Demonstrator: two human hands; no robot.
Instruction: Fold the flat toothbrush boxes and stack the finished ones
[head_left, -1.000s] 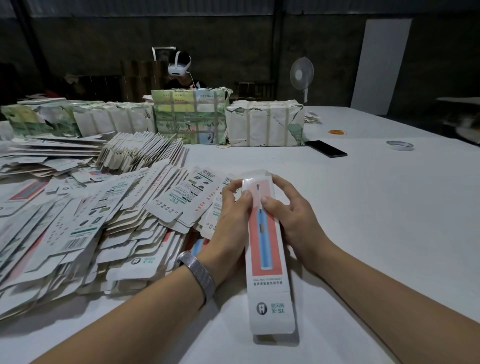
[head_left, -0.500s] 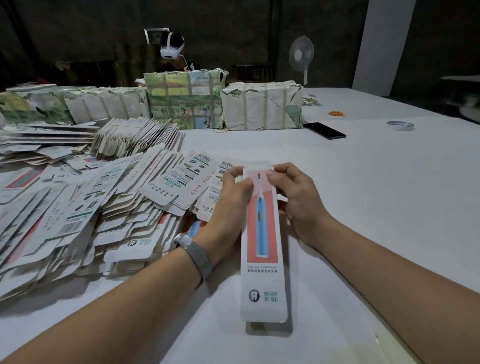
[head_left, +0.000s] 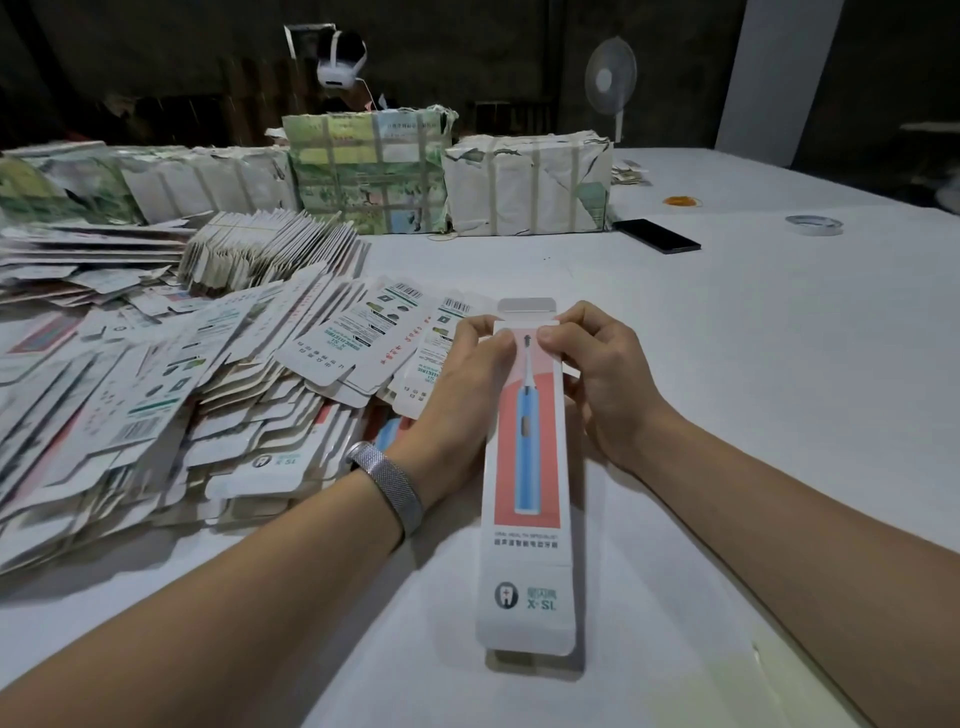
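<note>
Holding: both hands grip one toothbrush box (head_left: 527, 483) by its far end, printed face up, lying lengthwise away from the person
Box near end: lower flap end sits low over the white table (head_left: 753, 395), shadow under it; contact unclear
Box far end: top flap (head_left: 525, 306) stands open past the fingertips
Left hand (head_left: 462, 384): fingers curled round the box's left edge, thumb pressed on the front panel near the top
Left wrist: metal mesh band (head_left: 387, 480)
Right hand (head_left: 605, 374): fingers curled round the right edge, thumb on the front panel, just beside the left thumb
Flat boxes pile (head_left: 156, 405): left of the hands, loose overlapping heap, barcodes showing, touching the left hand's side
Bundled flats (head_left: 270, 249): fanned bundle behind the pile
Wrapped packs (head_left: 527, 187): row of taped paper parcels further back
Phone (head_left: 657, 236): dark, flat on table, right of parcels
Tape roll (head_left: 813, 225): far right
Fan (head_left: 610, 78): behind the table
Person with headset (head_left: 340, 62): behind parcels
</note>
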